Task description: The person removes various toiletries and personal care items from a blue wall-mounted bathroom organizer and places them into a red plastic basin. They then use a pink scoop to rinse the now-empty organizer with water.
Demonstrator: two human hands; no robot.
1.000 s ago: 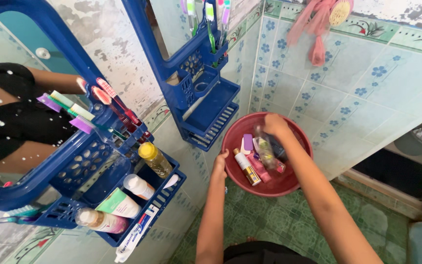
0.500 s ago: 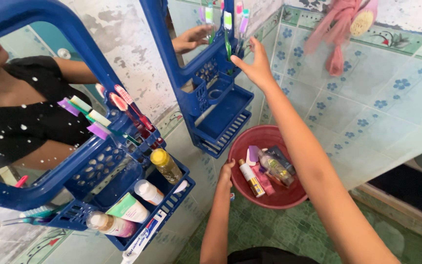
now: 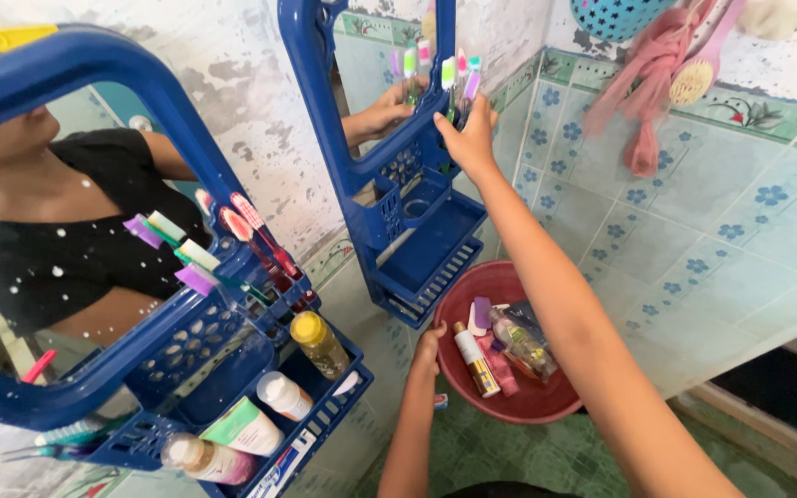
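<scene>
right hand (image 3: 469, 138) fingertips: hidden among the toothbrushes (image 3: 458, 78), grip unclear
left hand (image 3: 427, 351) fingers: hidden behind the red basin (image 3: 546, 406) rim
near shelf (image 3: 325, 424): toothpaste tube cut off by bottom edge
teal basket (image 3: 620, 14): cut off at top

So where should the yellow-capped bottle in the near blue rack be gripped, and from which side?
Grip the yellow-capped bottle around its neck, just under the cap, coming from above and from the open room side. It leans in the near blue rack with the cap uppermost; the toothbrushes crowd it behind, and the rack's front rail probably blocks a lower grip.
</scene>
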